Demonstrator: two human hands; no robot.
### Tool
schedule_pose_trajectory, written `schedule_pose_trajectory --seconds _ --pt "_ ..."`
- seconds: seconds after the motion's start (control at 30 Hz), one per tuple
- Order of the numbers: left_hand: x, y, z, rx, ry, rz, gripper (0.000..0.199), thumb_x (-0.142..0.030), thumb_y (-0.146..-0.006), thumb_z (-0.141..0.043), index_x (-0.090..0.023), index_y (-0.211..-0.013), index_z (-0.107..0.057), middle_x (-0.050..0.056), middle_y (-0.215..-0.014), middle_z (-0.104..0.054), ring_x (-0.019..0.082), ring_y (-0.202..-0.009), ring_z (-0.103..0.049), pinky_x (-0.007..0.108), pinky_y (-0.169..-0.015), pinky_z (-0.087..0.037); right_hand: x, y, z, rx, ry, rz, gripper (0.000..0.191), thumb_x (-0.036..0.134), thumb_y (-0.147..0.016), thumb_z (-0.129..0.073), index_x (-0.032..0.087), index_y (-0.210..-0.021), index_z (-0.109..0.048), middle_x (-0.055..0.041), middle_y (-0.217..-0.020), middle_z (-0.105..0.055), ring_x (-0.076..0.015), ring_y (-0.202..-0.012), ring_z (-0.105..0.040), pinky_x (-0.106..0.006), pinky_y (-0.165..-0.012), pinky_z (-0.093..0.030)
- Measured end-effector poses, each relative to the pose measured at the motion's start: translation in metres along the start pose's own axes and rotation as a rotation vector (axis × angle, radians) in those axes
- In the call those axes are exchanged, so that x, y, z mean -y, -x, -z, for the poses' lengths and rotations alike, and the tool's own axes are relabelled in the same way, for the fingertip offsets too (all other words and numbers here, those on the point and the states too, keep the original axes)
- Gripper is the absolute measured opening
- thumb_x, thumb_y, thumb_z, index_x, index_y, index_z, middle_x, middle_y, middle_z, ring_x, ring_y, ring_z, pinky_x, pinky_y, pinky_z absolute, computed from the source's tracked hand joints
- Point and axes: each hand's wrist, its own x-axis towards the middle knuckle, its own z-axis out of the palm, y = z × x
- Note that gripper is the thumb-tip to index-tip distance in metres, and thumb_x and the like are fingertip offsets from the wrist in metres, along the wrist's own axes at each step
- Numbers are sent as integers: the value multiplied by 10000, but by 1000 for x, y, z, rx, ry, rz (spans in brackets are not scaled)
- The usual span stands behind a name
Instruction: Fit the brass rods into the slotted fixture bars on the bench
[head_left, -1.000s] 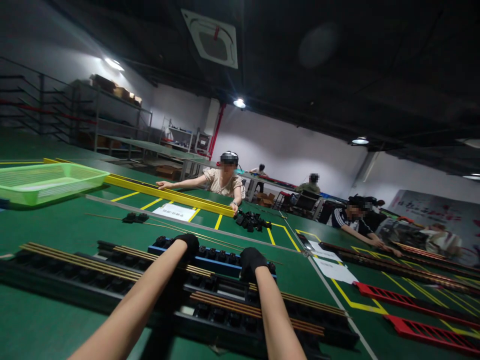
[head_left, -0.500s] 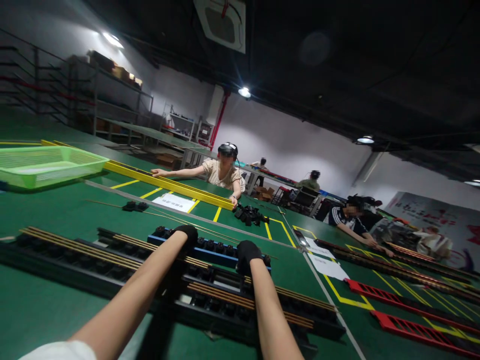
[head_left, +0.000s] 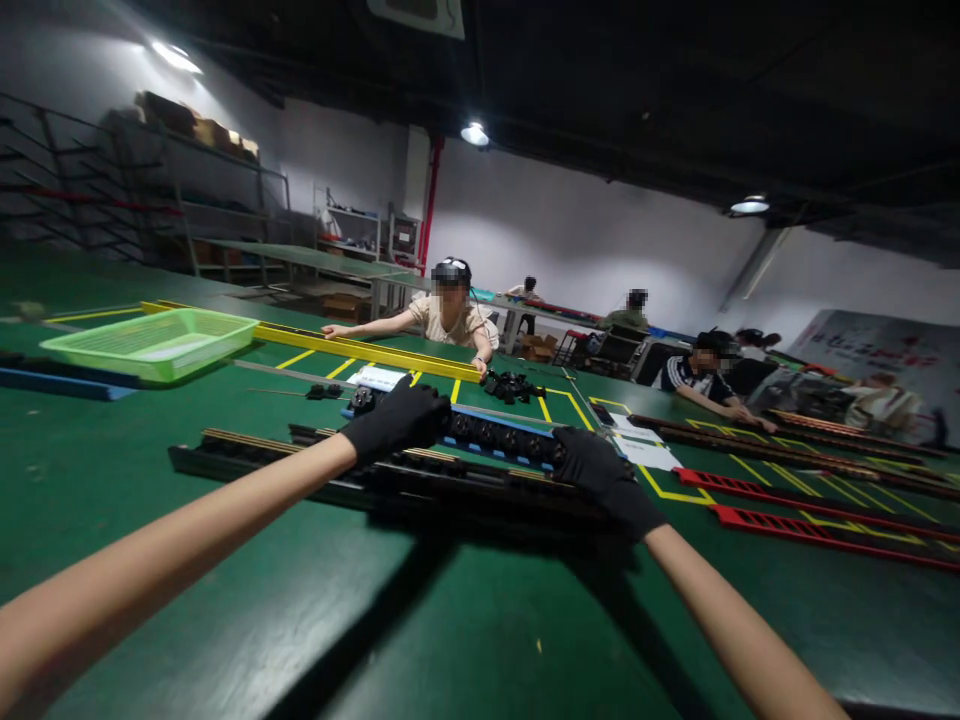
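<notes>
Since the earlier frame, both gloved hands have been spread wider apart along the blue rail [head_left: 491, 432], which is now held raised above the black rails [head_left: 315, 465] rather than lying among them. Its left end is gripped by the left hand [head_left: 397, 420], fingers curled over a row of black clips [head_left: 495, 435]; its right end is held by the right hand [head_left: 600, 468], though how firmly the fingers are closed there cannot be told. A green basket [head_left: 154, 345] is seen far left on the green table [head_left: 225, 600]. Across the table, a yellow rail [head_left: 375, 352] is touched by another person's hands.
</notes>
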Motion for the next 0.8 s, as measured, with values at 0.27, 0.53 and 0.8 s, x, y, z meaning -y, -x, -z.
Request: schedule_pose_trajectory --seconds 0.27,0.53,0.8 --pt "-117 152 -26 159 203 37 455 -362 -761 -643 -204 -1187 -623 137 -1161 -667 315 -1077 -594 468 -1026 -350 21 166 -40 233 -98 32 808 454 -626 -780 161 -1350 -575 -184 -1333 -607 -356 -1214 -568 -440 -1069 -389" --pt "-150 196 -84 276 249 92 541 -410 -729 -657 -219 -1233 -606 129 -1188 -688 321 -1095 -626 522 -1065 -331 53 228 -57 304 -197 -61 678 411 -589 -786 178 -1211 -649 -129 -1160 -704 -290 -1054 -657 -335 -920 -471" --pt "-167 193 -68 302 145 113 580 -345 -796 -600 -148 -1338 -538 192 -1308 -625 327 -1251 -553 547 -1158 -197 61 222 -61 316 -161 -71 721 362 -560 -837 173 -1232 -658 -153 -1201 -698 -337 -1139 -627 -433 -1059 -394"
